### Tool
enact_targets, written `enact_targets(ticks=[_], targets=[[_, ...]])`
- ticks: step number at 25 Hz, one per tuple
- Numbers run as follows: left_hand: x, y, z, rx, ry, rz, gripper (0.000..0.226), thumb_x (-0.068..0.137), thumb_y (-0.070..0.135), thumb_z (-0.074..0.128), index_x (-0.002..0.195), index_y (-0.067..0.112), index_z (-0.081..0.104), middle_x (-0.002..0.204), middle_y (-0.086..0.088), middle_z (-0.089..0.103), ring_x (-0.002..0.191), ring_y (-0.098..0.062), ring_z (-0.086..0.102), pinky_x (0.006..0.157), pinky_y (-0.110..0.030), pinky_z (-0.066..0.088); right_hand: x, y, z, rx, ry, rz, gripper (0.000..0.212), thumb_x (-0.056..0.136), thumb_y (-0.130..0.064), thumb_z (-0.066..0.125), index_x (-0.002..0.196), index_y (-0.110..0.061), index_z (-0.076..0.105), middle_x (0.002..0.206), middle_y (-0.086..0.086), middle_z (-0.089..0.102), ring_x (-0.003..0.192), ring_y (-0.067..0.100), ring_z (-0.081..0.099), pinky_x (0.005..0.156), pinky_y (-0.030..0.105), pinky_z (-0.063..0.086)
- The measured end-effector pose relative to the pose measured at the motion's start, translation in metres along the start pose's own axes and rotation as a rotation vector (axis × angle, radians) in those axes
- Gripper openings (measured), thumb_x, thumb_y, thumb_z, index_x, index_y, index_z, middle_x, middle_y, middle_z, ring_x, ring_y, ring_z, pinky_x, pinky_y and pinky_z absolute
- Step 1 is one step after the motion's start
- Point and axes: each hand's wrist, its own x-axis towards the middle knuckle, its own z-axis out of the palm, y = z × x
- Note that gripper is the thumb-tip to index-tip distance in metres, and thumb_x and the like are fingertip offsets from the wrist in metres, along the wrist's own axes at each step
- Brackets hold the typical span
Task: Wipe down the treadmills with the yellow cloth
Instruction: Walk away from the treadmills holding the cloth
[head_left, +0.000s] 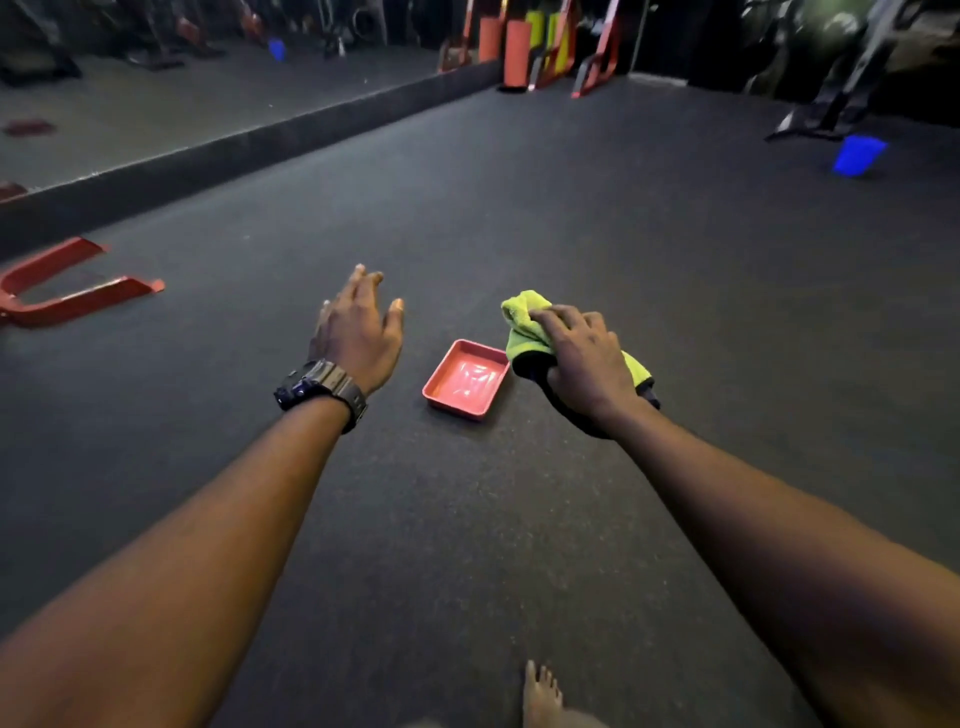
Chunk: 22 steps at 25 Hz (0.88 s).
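Right hand grips yellow cloth beside red tray, left hand spread wide

Floor open (tray between hands).

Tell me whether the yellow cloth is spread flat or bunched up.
Bunched up: the yellow cloth is crumpled in the right hand, whose fingers curl over it.
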Motion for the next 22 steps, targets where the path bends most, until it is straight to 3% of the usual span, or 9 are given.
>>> enact_targets(ticks=[6,13,17,22], targets=[[0.133,-0.051,0.092,-0.017,0.026,-0.211,0.048,0.099,0.034,0.046,0.141,0.011,0.043,0.155,-0.010,0.034,0.137,-0.032,0.040,0.111,-0.048,0.034,0.185,0.040,0.086,-0.002,-0.150,-0.166,0.068,0.082,-0.012,0.062,0.145,-0.028,0.041,0.147,0.001,0.044,0.118,0.034,0.046,0.089,0.047,0.046],[0.295,-0.159,0.258,-0.117,-0.016,-0.371,0.047,0.101,0.035,0.041,0.142,0.011,0.042,0.155,-0.009,0.035,0.138,-0.030,0.039,0.109,-0.046,0.038,0.364,0.078,0.273,-0.005,-0.349,-0.220,0.072,0.082,-0.018,0.065,0.148,-0.026,0.037,0.152,0.001,0.038,0.123,0.033,0.043,0.091,0.049,0.046],[0.353,-0.230,0.367,-0.147,-0.005,-0.437,0.045,0.101,0.030,0.041,0.140,0.008,0.045,0.150,-0.011,0.042,0.138,-0.025,0.041,0.111,-0.033,0.033,0.440,0.109,0.428,0.033,-0.440,-0.199,0.074,0.080,-0.023,0.074,0.145,-0.025,0.039,0.150,0.002,0.041,0.119,0.032,0.046,0.087,0.049,0.048],[0.365,-0.323,0.535,-0.167,0.068,-0.482,0.042,0.103,0.025,0.041,0.141,0.007,0.044,0.149,-0.010,0.043,0.137,-0.015,0.038,0.105,-0.005,0.022,0.482,0.135,0.677,0.062,-0.527,-0.191,0.074,0.080,-0.026,0.077,0.144,-0.025,0.040,0.148,0.001,0.042,0.119,0.031,0.045,0.090,0.044,0.044]])
